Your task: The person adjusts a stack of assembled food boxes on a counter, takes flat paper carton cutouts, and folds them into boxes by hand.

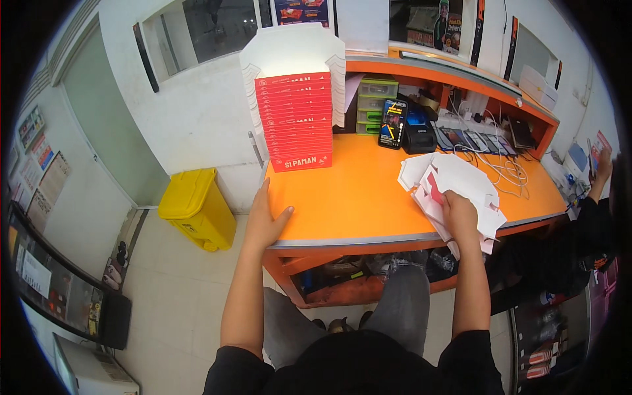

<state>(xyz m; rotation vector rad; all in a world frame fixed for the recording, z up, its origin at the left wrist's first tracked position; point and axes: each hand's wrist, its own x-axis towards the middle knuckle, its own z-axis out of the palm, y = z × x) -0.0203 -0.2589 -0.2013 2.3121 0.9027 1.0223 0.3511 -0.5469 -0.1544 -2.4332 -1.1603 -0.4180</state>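
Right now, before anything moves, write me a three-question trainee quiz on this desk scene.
1. What does the person's right hand grip?
2. True or false: the yellow lidded bin stands on top of the orange desk.
3. Fill in: in the picture, the stack of red cartons stands to the ____ of the upright smartphone.

Key: 1. White cardboard box blanks. 2. False; it stands on the floor. 3. Left.

You are in what looks like a small takeaway food shop: printed red boxes point(294, 125) stand stacked on your orange tabletop point(349, 204), phones point(449, 139) line its far right, and a food poster point(301, 12) shows beyond the boxes.
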